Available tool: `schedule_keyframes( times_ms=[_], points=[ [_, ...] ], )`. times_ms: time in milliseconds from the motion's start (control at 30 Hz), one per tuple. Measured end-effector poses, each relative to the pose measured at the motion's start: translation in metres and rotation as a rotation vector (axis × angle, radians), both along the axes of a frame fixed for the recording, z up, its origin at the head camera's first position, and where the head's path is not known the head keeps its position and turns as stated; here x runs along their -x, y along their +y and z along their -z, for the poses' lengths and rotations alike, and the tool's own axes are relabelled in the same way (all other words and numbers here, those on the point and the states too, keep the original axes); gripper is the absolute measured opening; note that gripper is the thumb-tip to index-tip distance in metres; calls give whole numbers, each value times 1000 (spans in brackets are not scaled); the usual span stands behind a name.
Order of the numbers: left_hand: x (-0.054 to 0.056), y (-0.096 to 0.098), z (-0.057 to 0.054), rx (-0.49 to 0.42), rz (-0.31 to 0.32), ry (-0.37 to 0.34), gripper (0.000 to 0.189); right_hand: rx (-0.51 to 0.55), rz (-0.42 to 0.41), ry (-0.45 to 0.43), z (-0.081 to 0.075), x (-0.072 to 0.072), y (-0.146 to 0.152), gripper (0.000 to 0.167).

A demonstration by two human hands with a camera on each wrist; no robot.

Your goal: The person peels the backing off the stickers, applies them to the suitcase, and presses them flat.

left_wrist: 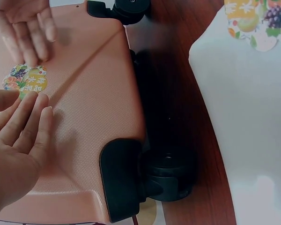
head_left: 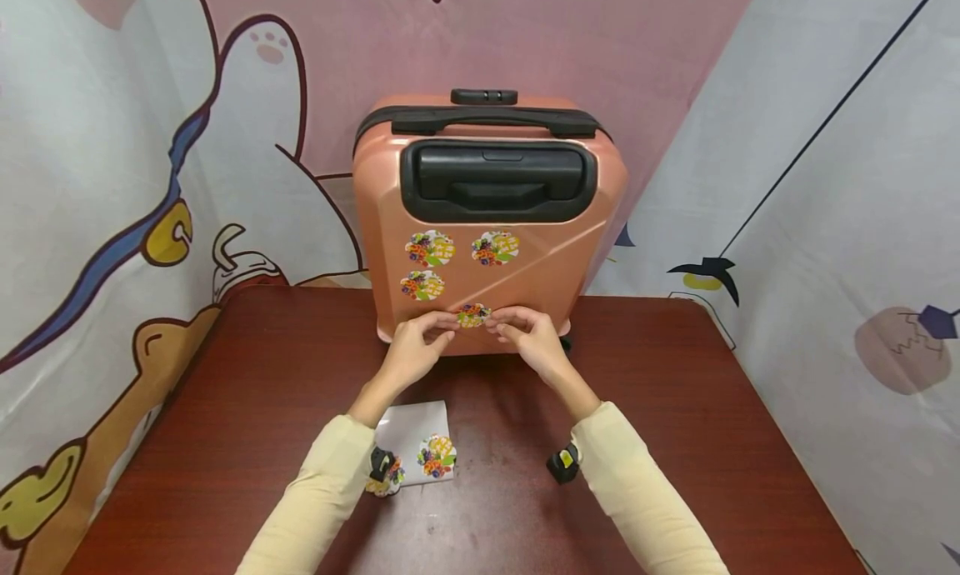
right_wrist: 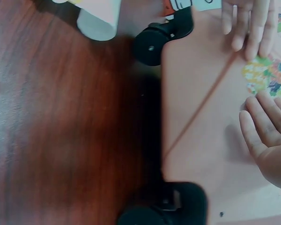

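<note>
An orange suitcase (head_left: 540, 283) stands upright on the table, its recessed black handle side facing me. Low on that side is a round, colourful fruit sticker (head_left: 474, 315) with scalloped edges, held between both hands. My left hand (head_left: 416, 347) holds its left edge with the fingertips, thumb underneath. At the opposite edge, my right hand (head_left: 532, 339) holds it the same way. The right wrist view shows the sticker (right_wrist: 263, 75) close over the shell, fingertips at both ends. Higher on the shell are an upper left sticker (head_left: 430, 248), an upper right sticker (head_left: 495, 248) and a lower left sticker (head_left: 422, 286).
A white sheet (head_left: 412, 425) bearing fruit stickers lies on the brown table (head_left: 495, 508), partly under my left forearm. Black wheels (left_wrist: 168, 173) stick out from the suitcase's base. Behind it hangs a cartoon-printed cloth (head_left: 600, 42).
</note>
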State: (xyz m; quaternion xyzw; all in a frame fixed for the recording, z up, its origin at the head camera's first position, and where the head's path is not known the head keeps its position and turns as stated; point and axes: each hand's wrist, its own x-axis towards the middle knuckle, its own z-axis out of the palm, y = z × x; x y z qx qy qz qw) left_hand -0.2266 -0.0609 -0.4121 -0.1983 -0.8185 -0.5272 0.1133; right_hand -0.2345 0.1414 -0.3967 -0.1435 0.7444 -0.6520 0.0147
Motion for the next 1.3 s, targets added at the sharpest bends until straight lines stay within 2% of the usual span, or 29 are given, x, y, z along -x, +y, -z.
schedule_keyframes(
  times_ms=[200, 433, 1000, 1300],
  points=[
    [-1, 0, 1, 10, -1, -2, 19, -16, 11, -44, 8, -1, 2, 21],
    [-3, -3, 3, 44, 9, -37, 20, -13, 4, -47, 9, -2, 1, 23],
    [-8, -14, 3, 20, 6, -41, 23, -36, -7, -34, 12, -8, 1, 25],
    [-14, -23, 0, 33, 9, -108, 26, -60, -11, -36, 13, -12, 1, 26]
  ],
)
